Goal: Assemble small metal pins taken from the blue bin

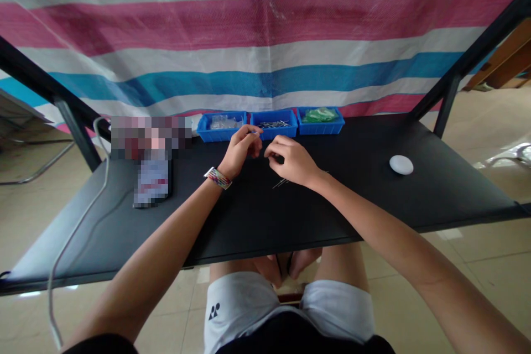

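Observation:
My left hand (240, 152), with a patterned band at its wrist, is raised over the black table in front of the bins. Its thumb and forefinger meet in a pinch on something too small to make out. Facing it, a short gap away, my right hand (293, 161) has its fingers curled and the tips pressed together; what they hold, if anything, does not show. Several thin metal pins (282, 182) lie on the table, partly hidden by my right hand. The middle blue bin (274, 133) behind my hands contains similar dark metal pieces.
A blue bin (215, 135) at left contains clear plastic pieces; another blue bin (321, 128) at right contains green ones. A white rounded object (401, 165) rests on the table (357, 188) at right. Pixelated items (153, 177) and a pale cable (83, 218) are at left.

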The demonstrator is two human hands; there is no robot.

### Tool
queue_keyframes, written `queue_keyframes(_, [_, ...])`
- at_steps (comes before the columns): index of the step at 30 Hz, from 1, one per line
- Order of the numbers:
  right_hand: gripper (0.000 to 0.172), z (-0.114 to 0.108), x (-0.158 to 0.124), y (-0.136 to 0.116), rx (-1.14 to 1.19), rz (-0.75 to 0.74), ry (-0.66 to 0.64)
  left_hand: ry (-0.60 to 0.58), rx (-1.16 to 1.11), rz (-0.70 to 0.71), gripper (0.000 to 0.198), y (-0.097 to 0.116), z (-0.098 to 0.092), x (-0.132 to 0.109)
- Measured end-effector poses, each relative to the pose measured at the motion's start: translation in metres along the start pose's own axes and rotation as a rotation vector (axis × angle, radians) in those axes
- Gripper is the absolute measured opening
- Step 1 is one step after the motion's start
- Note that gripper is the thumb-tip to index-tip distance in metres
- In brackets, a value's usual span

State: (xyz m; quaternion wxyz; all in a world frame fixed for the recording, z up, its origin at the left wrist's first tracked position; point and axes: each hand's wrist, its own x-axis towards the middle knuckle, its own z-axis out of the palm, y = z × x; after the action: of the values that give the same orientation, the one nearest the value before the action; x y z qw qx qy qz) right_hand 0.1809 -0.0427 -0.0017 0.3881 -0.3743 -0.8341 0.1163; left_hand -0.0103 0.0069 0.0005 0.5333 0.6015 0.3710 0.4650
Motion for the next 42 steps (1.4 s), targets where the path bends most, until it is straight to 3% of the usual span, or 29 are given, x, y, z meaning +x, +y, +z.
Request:
queue_keyframes(5, [0.005,-0.002,0.007,0.01,0.418,0.251,0.287,-0.094,0.029,-0.027,0.027,0.0,0.0,-0.001])
queue_keyframes(9, [0.019,0.0,0.01,0.022,0.614,0.412,0.368,-0.132,0.023,-0.056,0.037,0.0,0.001,-0.002])
queue_keyframes(13, [0.024,0.001,0.011,0.029,0.704,0.506,0.391,-0.116,0.011,-0.051,0.037,-0.001,0.002,-0.001])
queue_keyframes(27, [0.034,0.001,0.01,0.024,0.903,0.621,0.316,-0.08,0.005,0.035,0.027,0.005,0.005,-0.002])
queue_keyframes(36, [0.025,-0.002,0.011,0.02,0.955,0.646,0.37,-0.068,0.076,0.057,0.024,0.007,0.004,-0.003])
queue_keyframes(42, [0.02,-0.002,0.011,0.021,0.897,0.627,0.384,-0.083,0.06,-0.006,0.026,0.006,0.005,-0.004])
